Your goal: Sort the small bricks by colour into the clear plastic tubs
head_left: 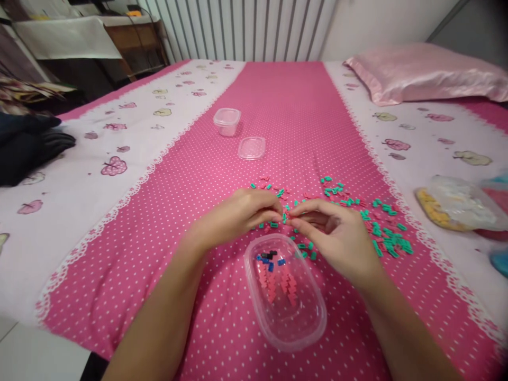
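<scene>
My left hand (248,211) pinches a small green plastic building block (284,217) between thumb and fingertips. Against it, the fingertips of my right hand (339,233) close on a pinkish-red block (289,215); whether the two pieces are joined I cannot tell. Just below my hands lies a clear plastic container (293,333). In it are pink-red zigzag pieces (289,286), several blue blocks (271,266) and a few black ones (269,255). Loose green blocks (392,243) and pink-red ones are scattered behind and to the right of my hands.
A lidded clear tub (227,123) and a loose clear lid (252,148) are farther back on the pink bedspread (286,100). On the right are a bag with yellow pieces (440,209) and a pink pillow (424,74). Dark cloth (32,148) lies at the left.
</scene>
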{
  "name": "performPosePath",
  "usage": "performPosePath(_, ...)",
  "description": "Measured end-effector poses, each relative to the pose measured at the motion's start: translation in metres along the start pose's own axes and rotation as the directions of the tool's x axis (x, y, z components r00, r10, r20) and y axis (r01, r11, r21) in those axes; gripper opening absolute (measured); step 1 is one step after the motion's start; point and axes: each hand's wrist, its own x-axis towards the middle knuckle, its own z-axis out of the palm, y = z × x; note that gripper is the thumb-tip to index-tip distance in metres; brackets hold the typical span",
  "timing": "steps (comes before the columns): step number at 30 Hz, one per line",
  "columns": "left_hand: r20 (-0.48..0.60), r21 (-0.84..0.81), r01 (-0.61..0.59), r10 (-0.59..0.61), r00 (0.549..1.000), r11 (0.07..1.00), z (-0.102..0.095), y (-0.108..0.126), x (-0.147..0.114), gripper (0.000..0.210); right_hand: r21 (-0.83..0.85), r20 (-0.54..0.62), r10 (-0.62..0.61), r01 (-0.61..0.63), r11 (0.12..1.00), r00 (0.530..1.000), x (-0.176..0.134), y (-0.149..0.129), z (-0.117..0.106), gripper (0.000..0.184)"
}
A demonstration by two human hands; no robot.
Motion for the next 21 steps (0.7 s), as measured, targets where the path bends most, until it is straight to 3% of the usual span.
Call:
performPosePath(6, -0.059, -0.062, -0.010, 0.007, 0.998, 0.998, -0.0011, 0.0008, -0.0003, 0.008, 0.011, -0.062, 0.018, -0.017, 1.000, 0.998, 0.0012, -0.0049, -0.0007, 0.007)
performPosePath(12, -0.177, -0.182, -0.008, -0.025, 0.984, 0.983, 0.0011, 0.0066, -0.0004, 0.016, 0.060, -0.064, -0.008, 0.012, 0.998, 0.998, 0.0014, -0.0046, 0.0016, 0.006)
performPosePath(18, -0.176, -0.075, -0.094, 0.080, 0.981, 0.993, 0.0012, 0.0045, -0.0003, 0.001, 0.102, -0.046, 0.031, -0.026, 0.994, 0.998, 0.0014, -0.0051, 0.0031, 0.009)
performPosePath(21, -0.184, -0.033, -0.142, 0.134, 0.974, 0.989, 0.0013, 0.0036, 0.0007, 0.004, 0.143, -0.035, 0.047, -0.042, 0.989, 0.998, 0.0018, -0.0047, 0.0031, 0.010)
